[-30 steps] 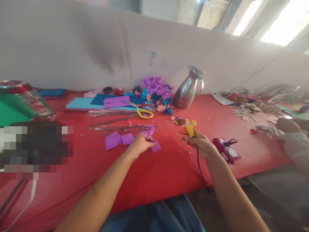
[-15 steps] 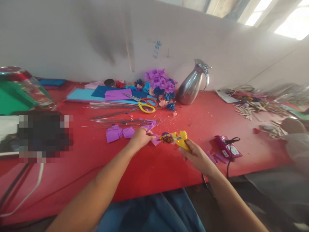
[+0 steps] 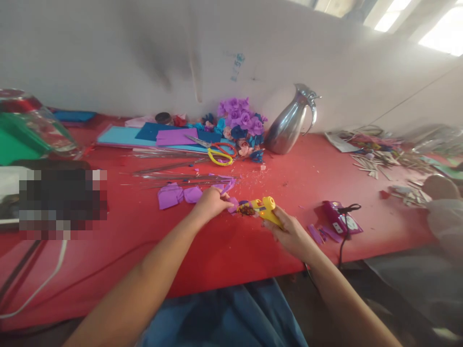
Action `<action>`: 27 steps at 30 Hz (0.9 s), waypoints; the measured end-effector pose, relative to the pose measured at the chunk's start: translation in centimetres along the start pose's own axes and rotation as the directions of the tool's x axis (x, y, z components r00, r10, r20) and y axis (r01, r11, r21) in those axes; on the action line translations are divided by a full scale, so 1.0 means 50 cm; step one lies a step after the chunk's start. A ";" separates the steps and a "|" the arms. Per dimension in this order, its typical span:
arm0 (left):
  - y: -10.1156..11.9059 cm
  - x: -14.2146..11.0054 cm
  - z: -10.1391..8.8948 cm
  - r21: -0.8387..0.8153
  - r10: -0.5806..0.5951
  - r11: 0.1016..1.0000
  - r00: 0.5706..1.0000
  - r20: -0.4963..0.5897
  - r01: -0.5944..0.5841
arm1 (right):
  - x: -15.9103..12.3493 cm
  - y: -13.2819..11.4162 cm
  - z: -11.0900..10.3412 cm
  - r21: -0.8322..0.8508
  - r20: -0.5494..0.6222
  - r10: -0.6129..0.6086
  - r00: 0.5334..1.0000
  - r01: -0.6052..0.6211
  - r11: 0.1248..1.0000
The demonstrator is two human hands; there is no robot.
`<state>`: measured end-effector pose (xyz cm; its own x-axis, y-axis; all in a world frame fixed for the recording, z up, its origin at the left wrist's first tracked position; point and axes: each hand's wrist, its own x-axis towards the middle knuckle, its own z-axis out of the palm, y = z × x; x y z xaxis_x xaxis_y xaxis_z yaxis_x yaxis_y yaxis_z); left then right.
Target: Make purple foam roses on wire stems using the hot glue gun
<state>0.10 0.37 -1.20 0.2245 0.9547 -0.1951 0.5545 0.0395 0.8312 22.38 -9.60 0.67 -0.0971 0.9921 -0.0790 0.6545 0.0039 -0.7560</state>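
Observation:
Over the middle of the red table, my left hand pinches a piece of purple paper. My right hand is wrapped round a yellow glue gun, whose tip points left at the paper. A brown, crusted part lies between the gun's body and the paper. Several cut purple paper pieces rest left of my left hand. Behind it are thin wires and scissors with a yellow and a red handle.
Paper flowers and a metal jug stand at the back. Coloured paper sheets lie to their left. On the right are a purple power strip with a black cord, a heap of sticks and another person's sleeve.
The purple paper's visible end now looks smaller and turned at the glue gun's tip. Both hands stay nearly in place; the view has shifted slightly.

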 end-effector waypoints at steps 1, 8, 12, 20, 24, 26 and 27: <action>0.001 0.000 0.000 0.005 -0.004 1.000 1.000 0.007 0.004 | 0.001 -0.001 -0.001 -0.007 0.002 0.005 1.000 -0.005 1.000; 0.009 -0.002 -0.004 0.055 -0.036 0.998 0.999 0.011 0.036 | 0.004 -0.010 -0.007 -0.093 -0.026 -0.001 1.000 -0.002 0.996; 0.009 -0.003 -0.002 0.049 -0.033 0.998 0.999 0.005 0.032 | 0.006 -0.014 -0.011 -0.135 -0.037 0.003 0.999 -0.008 0.991; 0.010 -0.007 -0.005 0.023 -0.023 0.999 1.000 0.016 0.022 | 0.010 -0.009 -0.015 -0.116 -0.056 0.037 0.998 -0.043 0.992; 0.006 -0.005 -0.004 -0.008 -0.011 1.000 1.000 -0.016 0.011 | 0.009 -0.004 -0.016 -0.074 -0.071 0.042 0.997 -0.048 0.996; 0.004 -0.004 -0.003 -0.026 -0.010 1.000 1.000 -0.017 0.010 | 0.015 0.003 -0.019 0.008 -0.065 0.049 0.997 -0.049 0.999; 0.003 -0.004 -0.003 -0.037 -0.016 0.999 1.000 -0.017 0.016 | 0.022 0.008 -0.021 0.070 -0.057 0.052 0.997 -0.048 0.996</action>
<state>0.04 0.25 -0.95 0.2019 0.9588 -0.1998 0.5280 0.0653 0.8467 23.32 -8.37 0.97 -0.0201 0.9965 -0.0810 0.6045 -0.0524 -0.7949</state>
